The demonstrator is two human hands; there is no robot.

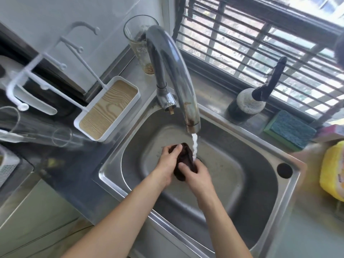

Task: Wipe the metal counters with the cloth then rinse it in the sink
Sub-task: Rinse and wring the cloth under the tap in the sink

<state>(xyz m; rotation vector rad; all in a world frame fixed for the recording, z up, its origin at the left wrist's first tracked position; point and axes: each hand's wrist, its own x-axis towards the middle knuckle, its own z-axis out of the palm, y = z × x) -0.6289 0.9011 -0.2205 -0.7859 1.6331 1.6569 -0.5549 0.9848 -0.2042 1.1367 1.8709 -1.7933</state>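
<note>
Left hand [168, 161] and right hand [197, 176] both clamped on the dark cloth [186, 161], bunched over the sink [251, 183] under the running faucet [178, 75]. Rinsing stage apparently underway; wiping of the desk [74, 164] probably finished.

Bright daylight enters through the slatted window [260, 43] at one o'clock, blown out near the corner. Soft glare streaks the faucet [173, 71] and the sink [270, 202] rim. Wide-angle bending curves the edges; the glasses [37, 131] at nine o'clock smear with blur.
</note>
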